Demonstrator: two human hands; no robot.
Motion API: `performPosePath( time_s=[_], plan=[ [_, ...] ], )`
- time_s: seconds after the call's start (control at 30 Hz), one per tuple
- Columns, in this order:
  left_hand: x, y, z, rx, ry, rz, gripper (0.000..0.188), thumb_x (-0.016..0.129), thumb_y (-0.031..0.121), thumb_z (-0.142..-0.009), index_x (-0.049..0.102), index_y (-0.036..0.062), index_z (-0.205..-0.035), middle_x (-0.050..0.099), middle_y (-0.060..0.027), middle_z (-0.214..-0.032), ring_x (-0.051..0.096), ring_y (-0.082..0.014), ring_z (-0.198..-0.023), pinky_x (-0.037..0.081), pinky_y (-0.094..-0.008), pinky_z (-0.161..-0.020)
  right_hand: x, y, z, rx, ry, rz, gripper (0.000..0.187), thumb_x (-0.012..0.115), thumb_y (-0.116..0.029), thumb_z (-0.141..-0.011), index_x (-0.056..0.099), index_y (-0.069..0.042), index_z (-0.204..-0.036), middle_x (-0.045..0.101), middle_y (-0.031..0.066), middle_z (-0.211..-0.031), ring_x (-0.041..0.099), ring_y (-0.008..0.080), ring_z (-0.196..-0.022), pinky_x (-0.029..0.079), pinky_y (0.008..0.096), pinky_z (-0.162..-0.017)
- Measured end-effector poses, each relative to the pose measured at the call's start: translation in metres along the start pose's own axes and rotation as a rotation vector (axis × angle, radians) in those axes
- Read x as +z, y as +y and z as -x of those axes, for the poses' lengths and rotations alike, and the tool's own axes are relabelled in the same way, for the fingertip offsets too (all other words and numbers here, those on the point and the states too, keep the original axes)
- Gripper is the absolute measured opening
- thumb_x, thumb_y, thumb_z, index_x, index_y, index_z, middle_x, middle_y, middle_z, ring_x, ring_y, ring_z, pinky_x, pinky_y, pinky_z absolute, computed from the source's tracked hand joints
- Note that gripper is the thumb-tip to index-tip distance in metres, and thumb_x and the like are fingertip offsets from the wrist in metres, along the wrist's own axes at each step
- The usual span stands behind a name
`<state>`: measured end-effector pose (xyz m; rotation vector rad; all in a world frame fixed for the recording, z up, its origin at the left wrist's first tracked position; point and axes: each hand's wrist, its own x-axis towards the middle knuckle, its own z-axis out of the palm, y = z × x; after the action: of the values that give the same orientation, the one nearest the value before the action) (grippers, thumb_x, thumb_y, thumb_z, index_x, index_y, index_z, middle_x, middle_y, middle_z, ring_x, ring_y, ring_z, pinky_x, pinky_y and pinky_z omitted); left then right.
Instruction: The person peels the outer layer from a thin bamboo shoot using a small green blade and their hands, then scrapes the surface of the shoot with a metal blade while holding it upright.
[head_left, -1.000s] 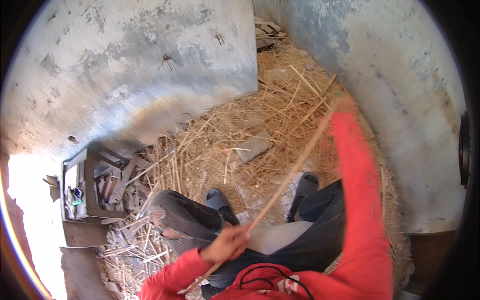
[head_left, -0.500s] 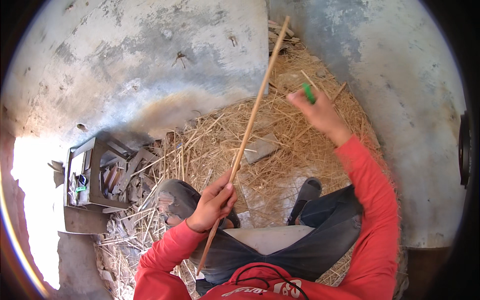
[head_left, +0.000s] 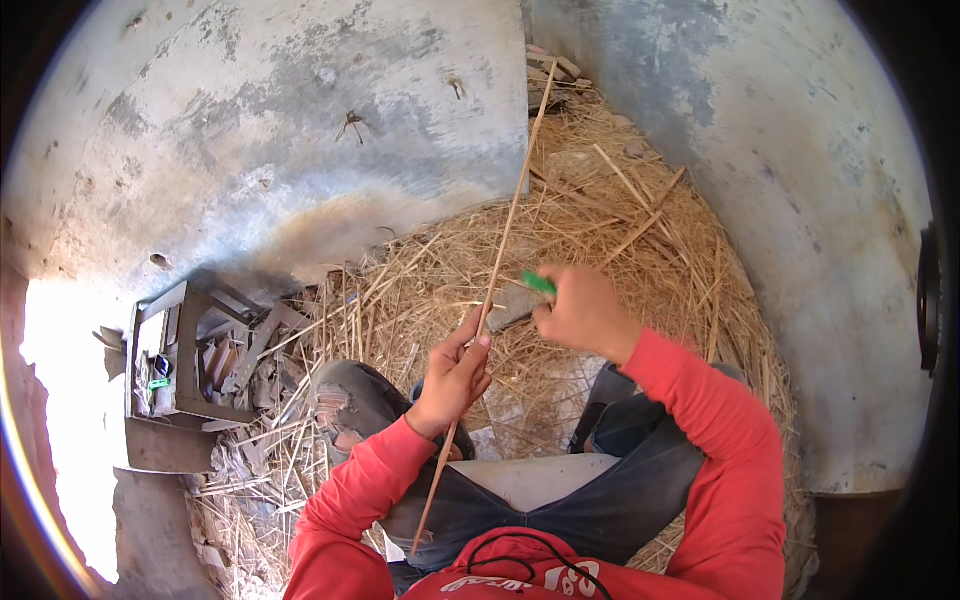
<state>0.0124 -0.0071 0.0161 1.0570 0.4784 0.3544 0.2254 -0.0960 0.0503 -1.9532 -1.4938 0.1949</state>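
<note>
My left hand [head_left: 455, 382] is closed around a long, thin wooden strip [head_left: 510, 225]. The strip slants up and away to the right, with its lower end over my left thigh. Just right of the strip is my right hand [head_left: 590, 312], its fingers wrapped round a small green-handled tool [head_left: 538, 283]. The green part sticks out of the fist on the side nearest the strip, apart from it. No blade or tip of the tool can be made out.
Heaped pale shavings and splints [head_left: 640, 240] cover the floor around my legs. At the left stands a dark wooden frame [head_left: 210, 400] with scraps and a small green item [head_left: 158, 384]. Worn grey walls [head_left: 400, 110] rise ahead and at the right.
My right hand has come down and left toward the strip, still holding the green-handled tool. My left hand has moved slightly up and right, and the strip now shows its narrow side.
</note>
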Motion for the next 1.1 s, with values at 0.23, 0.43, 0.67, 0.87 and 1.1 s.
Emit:
performPosePath(
  time_s=[0.23,0.43,0.67,0.87,1.1],
  plan=[
    [0.01,-0.013,-0.008,-0.043,0.069,-0.008,0.055,0.051,0.01,-0.106,0.033,0.0083,-0.158,0.031,0.009,-0.061,0.028,-0.0023,-0.047,0.025,-0.0217,-0.044,0.042,0.022,-0.018,0.066,-0.104,0.392,0.016,0.061,-0.016,-0.084,0.07,-0.003,-0.081,0.07,0.0205,-0.074,0.072,0.0375,-0.072,0.057,0.049,-0.064],
    [-0.005,-0.018,-0.002,-0.05,0.082,0.056,0.055,0.051,0.011,-0.107,0.032,0.0042,-0.158,0.034,0.0084,-0.062,0.027,-0.0023,-0.045,0.025,-0.0233,-0.042,0.044,0.014,-0.024,0.052,-0.149,0.435,0.017,0.06,-0.015,-0.087,0.071,-0.005,-0.081,0.072,0.0183,-0.078,0.073,0.0348,-0.072,0.057,0.0472,-0.061],
    [-0.015,-0.019,0.001,-0.052,0.086,0.031,0.056,0.052,0.011,-0.106,0.032,0.0036,-0.158,0.034,0.0089,-0.062,0.028,-0.0026,-0.043,0.024,-0.0229,-0.041,0.064,0.017,-0.026,0.083,-0.141,0.426,0.019,0.058,-0.014,-0.09,0.07,-0.003,-0.08,0.072,0.0178,-0.078,0.074,0.0343,-0.075,0.058,0.0475,-0.065],
    [-0.014,-0.035,0.049,-0.18,-0.084,-0.125,0.055,0.053,0.008,-0.106,0.034,0.0026,-0.157,0.035,0.0084,-0.063,0.03,-0.0022,-0.045,0.026,-0.0231,-0.042,-0.01,0.17,-0.08,0.475,0.216,0.512,0.025,0.053,-0.016,-0.095,0.073,-0.001,-0.094,0.072,0.02,-0.095,0.072,0.0392,-0.082,0.058,0.0497,-0.071],
    [-0.035,-0.024,0.046,-0.218,-0.139,0.123,0.052,0.045,0.013,-0.109,0.03,0.0061,-0.159,0.033,0.0065,-0.06,0.027,-0.0037,-0.043,0.026,-0.0212,-0.041,-0.103,0.257,-0.056,0.788,0.27,0.364,0.022,0.068,-0.018,-0.088,0.065,0.003,-0.081,0.061,0.0185,-0.068,0.061,0.0327,-0.06,0.048,0.0465,-0.061]
  ],
)
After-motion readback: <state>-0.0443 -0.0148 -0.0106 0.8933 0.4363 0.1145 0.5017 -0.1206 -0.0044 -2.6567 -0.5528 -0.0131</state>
